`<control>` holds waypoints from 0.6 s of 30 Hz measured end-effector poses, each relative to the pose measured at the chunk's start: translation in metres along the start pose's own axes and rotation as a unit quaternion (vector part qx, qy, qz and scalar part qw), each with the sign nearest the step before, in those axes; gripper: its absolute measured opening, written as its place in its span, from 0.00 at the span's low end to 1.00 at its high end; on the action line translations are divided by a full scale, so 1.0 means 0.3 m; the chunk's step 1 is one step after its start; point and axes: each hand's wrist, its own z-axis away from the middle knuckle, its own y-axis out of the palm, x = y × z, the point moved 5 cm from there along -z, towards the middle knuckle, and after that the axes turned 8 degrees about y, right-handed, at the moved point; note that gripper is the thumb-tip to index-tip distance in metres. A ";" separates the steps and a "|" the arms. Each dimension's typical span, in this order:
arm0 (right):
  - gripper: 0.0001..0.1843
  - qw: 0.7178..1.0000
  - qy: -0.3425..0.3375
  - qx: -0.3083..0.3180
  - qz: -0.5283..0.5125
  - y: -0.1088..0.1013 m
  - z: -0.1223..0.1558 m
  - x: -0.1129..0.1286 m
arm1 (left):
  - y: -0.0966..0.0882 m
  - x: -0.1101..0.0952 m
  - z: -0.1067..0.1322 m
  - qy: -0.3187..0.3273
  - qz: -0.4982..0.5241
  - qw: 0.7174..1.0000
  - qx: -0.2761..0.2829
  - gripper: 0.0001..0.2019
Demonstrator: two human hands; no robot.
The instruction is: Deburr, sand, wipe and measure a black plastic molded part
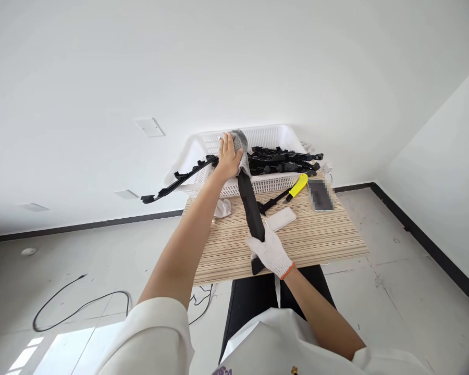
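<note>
A long black plastic strip [252, 205] runs from the table's front edge up to the basket. Near its close end, my right hand [272, 251], in a white knit glove with an orange cuff, is wrapped round it. My bare left hand [228, 156] holds a grey cloth [240, 141] against the strip's far end, which the cloth hides. Right of the strip lie a yellow-handled utility knife [298, 186], a black tool or part [272, 203] whose kind I cannot tell, and a pale flat block [281, 219].
Behind my hands, a white plastic basket [268, 186] holds several black plastic parts [281, 160]; one toothed piece [175, 183] juts out left. A phone [321, 196] and crumpled white cloth [222, 208] lie on the wood-grain table [316, 234]. A black cable [78, 311] trails across the floor.
</note>
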 end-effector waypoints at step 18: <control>0.26 0.995 -0.055 -0.025 0.075 0.002 -0.022 -0.014 | 0.079 -0.386 0.540 0.124 -0.154 0.954 0.224 0.32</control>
